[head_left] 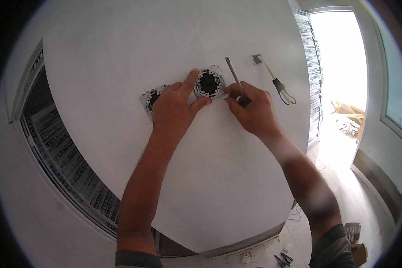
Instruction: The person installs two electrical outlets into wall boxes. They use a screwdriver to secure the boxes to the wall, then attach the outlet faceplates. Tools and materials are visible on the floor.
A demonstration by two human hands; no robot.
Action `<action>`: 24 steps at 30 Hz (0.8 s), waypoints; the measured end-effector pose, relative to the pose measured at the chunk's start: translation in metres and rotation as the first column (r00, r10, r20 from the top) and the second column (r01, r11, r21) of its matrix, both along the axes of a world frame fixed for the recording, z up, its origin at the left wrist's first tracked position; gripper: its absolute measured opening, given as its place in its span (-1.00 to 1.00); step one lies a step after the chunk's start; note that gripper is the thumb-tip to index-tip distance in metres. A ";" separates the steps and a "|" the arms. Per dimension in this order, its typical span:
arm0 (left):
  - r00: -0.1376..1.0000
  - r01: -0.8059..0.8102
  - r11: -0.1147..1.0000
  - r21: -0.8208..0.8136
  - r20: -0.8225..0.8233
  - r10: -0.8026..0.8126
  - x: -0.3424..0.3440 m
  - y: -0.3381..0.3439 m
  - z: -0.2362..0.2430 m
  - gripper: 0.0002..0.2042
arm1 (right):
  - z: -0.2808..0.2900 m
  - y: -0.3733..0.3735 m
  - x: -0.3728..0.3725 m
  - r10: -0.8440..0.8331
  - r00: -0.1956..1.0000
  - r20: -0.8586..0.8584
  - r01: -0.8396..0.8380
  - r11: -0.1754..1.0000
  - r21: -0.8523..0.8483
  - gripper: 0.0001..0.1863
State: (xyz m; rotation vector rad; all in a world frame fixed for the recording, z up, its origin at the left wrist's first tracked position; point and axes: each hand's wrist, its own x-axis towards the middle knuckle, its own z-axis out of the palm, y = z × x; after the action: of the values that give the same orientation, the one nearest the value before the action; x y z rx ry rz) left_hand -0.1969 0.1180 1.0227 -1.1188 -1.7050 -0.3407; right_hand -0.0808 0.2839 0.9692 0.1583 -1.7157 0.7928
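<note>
Round black-and-grey plastic socket insert (pixel 209 84) sits on white wall (pixel 223 178), upper centre of frame. Left hand (pixel 170 107): grip apart, index at insert's upper-left edge. Right hand (pixel 257 111): grip clamped on steel-shafted screwdriver (pixel 232 71). Probably aligning step; next move calls for steady bracing.

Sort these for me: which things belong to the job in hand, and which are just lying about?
Likely the job:
right wall fitting
left wall fitting
screwdriver in the right hand

Apparently lying about:
pliers on the floor
cardboard box
</note>
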 end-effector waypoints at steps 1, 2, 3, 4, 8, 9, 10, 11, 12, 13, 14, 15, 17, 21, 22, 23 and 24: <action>1.000 0.009 1.000 0.007 -0.003 -0.009 -0.001 0.000 -0.001 -0.19 | 0.001 -0.004 0.001 0.020 0.999 0.032 -0.019 0.999 -0.045 -0.86; 1.000 0.017 1.000 0.014 -0.006 -0.017 -0.002 -0.001 -0.002 -0.20 | 0.001 -0.006 -0.001 0.019 1.000 0.020 -0.018 1.000 -0.023 -0.87; 1.000 0.030 0.999 0.022 -0.010 -0.030 -0.003 0.000 -0.002 -0.20 | 0.002 -0.006 -0.003 0.012 1.000 0.007 -0.012 1.000 0.000 -0.87; 0.999 0.047 0.999 0.022 -0.011 -0.047 -0.003 0.001 -0.002 -0.20 | 0.002 -0.006 -0.005 0.007 1.000 -0.006 -0.007 1.000 0.024 -0.88; 0.995 0.092 0.995 0.032 -0.034 -0.091 -0.005 0.000 -0.002 -0.21 | 0.004 -0.009 -0.010 -0.035 0.999 -0.039 0.039 0.994 0.103 -0.88; 0.995 0.096 0.995 0.035 -0.044 -0.094 -0.006 0.000 -0.002 -0.21 | 0.005 -0.012 -0.011 -0.060 0.998 -0.020 0.062 0.991 0.118 -0.87; 0.995 0.093 0.995 0.037 -0.041 -0.091 -0.005 -0.001 -0.003 -0.21 | 0.006 -0.014 -0.011 -0.086 0.996 -0.002 0.086 0.987 0.133 -0.87; 0.995 0.090 0.995 0.039 -0.038 -0.088 -0.004 -0.002 -0.003 -0.22 | 0.006 -0.015 -0.013 -0.095 0.995 -0.001 0.095 0.987 0.133 -0.87; 0.996 0.089 0.995 0.040 -0.036 -0.087 -0.002 -0.002 -0.002 -0.23 | 0.005 -0.016 -0.014 -0.107 0.994 -0.001 0.106 0.986 0.130 -0.87; 0.995 0.093 0.995 0.047 -0.026 -0.092 -0.001 -0.002 -0.002 -0.25 | 0.005 -0.016 -0.016 -0.119 0.993 -0.001 0.118 0.985 0.128 -0.87; 0.995 0.098 0.994 0.053 -0.015 -0.097 0.000 -0.001 -0.002 -0.27 | 0.004 -0.016 -0.017 -0.132 0.991 -0.022 0.134 0.980 0.145 -0.87; 0.995 0.100 0.993 0.057 -0.006 -0.100 0.000 -0.002 -0.002 -0.29 | 0.003 -0.016 -0.019 -0.143 0.989 -0.044 0.149 0.976 0.159 -0.87; 0.994 0.108 0.993 0.057 -0.018 -0.107 -0.001 -0.001 -0.003 -0.30 | 0.001 -0.015 -0.021 -0.167 0.983 -0.075 0.179 0.967 0.184 -0.88; 0.997 0.073 0.997 0.028 -0.021 -0.072 0.001 -0.003 -0.001 -0.30 | 0.003 -0.016 -0.024 -0.218 0.974 -0.065 0.227 0.949 0.219 -0.89; 0.997 0.067 0.998 0.023 -0.034 -0.066 -0.001 -0.003 -0.001 -0.30 | 0.004 -0.017 -0.025 -0.231 0.972 -0.051 0.237 0.945 0.227 -0.89; 0.997 0.061 0.998 0.017 -0.046 -0.060 -0.003 -0.003 -0.001 -0.30 | 0.004 -0.018 -0.025 -0.270 0.962 -0.037 0.270 0.930 0.249 -0.89; 0.996 0.056 0.998 0.012 -0.063 -0.055 -0.003 -0.003 -0.002 -0.30 | 0.004 -0.020 -0.025 -0.309 0.951 -0.028 0.305 0.913 0.271 -0.90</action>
State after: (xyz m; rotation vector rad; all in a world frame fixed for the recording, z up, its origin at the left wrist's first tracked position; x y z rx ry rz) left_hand -0.1999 0.1151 1.0210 -1.1568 -1.6167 -0.3487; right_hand -0.1059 0.2635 0.9737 0.0655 -1.8034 0.3238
